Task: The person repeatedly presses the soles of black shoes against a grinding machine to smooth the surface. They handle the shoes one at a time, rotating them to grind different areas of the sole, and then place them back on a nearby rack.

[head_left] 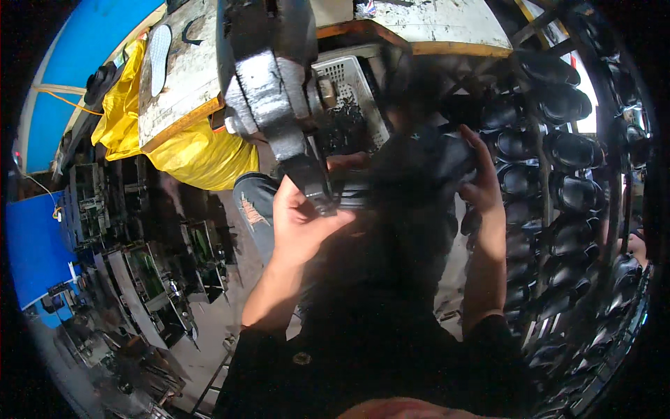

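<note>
Both hands, left hand (303, 220) and right hand (483, 183), hold a black shoe (412, 167) (blurred).

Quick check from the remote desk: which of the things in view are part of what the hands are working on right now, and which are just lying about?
In hand:
left hand, gripping the near end of a black shoe
right hand, on the shoe's far end
grey machine arm, its lower end meeting the shoe

Lying about:
rack of black shoes at the right
white crate
yellow sheet
white insole on the bench
</note>
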`<move>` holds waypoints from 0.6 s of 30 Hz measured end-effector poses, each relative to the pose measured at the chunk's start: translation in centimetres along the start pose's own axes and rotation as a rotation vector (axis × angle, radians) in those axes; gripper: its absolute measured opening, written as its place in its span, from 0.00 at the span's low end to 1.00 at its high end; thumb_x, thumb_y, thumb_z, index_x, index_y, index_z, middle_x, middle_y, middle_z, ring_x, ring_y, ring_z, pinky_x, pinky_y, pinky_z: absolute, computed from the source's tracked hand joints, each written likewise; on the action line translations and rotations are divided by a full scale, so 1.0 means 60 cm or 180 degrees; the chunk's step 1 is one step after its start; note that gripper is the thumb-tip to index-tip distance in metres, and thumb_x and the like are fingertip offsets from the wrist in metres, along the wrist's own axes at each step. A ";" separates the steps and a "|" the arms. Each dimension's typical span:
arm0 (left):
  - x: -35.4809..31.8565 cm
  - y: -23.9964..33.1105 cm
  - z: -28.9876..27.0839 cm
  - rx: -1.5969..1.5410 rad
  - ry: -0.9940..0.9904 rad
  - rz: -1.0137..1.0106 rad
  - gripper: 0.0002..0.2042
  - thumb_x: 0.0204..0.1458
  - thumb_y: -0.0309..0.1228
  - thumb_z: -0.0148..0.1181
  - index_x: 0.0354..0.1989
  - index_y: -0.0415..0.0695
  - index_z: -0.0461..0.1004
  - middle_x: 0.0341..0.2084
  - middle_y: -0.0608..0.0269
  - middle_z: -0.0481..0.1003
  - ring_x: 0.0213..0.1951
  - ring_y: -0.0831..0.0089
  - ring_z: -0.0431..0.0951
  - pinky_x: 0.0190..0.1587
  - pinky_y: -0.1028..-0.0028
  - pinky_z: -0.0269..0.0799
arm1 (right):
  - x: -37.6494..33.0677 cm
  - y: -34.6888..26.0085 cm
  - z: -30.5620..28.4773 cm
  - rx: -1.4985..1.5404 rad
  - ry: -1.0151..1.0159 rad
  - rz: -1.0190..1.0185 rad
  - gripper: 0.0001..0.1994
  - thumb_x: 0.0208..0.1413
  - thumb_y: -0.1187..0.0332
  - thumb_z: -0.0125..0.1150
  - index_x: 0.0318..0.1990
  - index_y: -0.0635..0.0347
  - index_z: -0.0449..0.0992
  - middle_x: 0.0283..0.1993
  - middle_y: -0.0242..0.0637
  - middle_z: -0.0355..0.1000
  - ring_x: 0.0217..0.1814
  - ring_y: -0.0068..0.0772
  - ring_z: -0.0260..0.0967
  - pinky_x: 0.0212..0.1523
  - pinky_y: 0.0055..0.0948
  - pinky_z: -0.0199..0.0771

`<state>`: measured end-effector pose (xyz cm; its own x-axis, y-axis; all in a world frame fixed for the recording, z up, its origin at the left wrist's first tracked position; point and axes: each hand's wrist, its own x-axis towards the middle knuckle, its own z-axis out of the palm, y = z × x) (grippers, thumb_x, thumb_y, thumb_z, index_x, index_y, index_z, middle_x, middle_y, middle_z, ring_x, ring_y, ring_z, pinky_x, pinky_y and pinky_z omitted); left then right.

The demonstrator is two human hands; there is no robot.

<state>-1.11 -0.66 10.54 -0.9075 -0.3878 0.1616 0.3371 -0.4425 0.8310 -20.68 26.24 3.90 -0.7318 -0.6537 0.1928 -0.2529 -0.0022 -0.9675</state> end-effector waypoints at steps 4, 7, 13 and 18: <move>-0.005 0.000 0.003 0.0033 0.0341 -0.0236 0.32 0.42 0.27 0.74 0.57 0.39 0.64 0.51 0.49 0.72 0.53 0.59 0.75 0.57 0.60 0.71 | 0.007 -0.016 -0.018 -0.0494 -0.0082 -0.0109 0.53 0.35 0.54 0.79 0.69 0.63 0.57 0.72 0.44 0.57 0.76 0.40 0.50 0.74 0.39 0.47; -0.009 -0.003 0.010 -0.0164 0.0531 -0.0204 0.36 0.42 0.30 0.76 0.59 0.39 0.62 0.49 0.56 0.73 0.50 0.63 0.76 0.54 0.63 0.72 | 0.023 -0.051 -0.024 -0.0722 -0.0055 0.0086 0.53 0.33 0.53 0.80 0.68 0.64 0.58 0.72 0.43 0.58 0.75 0.39 0.52 0.73 0.39 0.49; -0.014 -0.011 0.005 -0.0687 0.0533 -0.0270 0.36 0.46 0.29 0.72 0.63 0.40 0.60 0.53 0.55 0.72 0.54 0.58 0.75 0.56 0.60 0.73 | 0.029 -0.089 -0.050 -0.0801 0.0000 -0.0526 0.52 0.31 0.59 0.82 0.67 0.65 0.60 0.71 0.44 0.59 0.72 0.40 0.56 0.72 0.39 0.51; -0.045 -0.049 -0.050 -0.1071 0.0748 -0.0223 0.32 0.51 0.29 0.66 0.65 0.41 0.60 0.61 0.50 0.67 0.61 0.51 0.70 0.64 0.50 0.66 | 0.045 -0.156 -0.038 -0.1065 -0.0097 -0.0479 0.51 0.28 0.68 0.81 0.66 0.63 0.61 0.69 0.46 0.61 0.70 0.43 0.59 0.70 0.40 0.55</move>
<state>1.09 -0.74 6.03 -0.8623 -0.5042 -0.0475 0.3751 -0.6988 0.6091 -21.71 26.21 13.85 -0.6528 -0.6871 0.3190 -0.5529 0.1442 -0.8207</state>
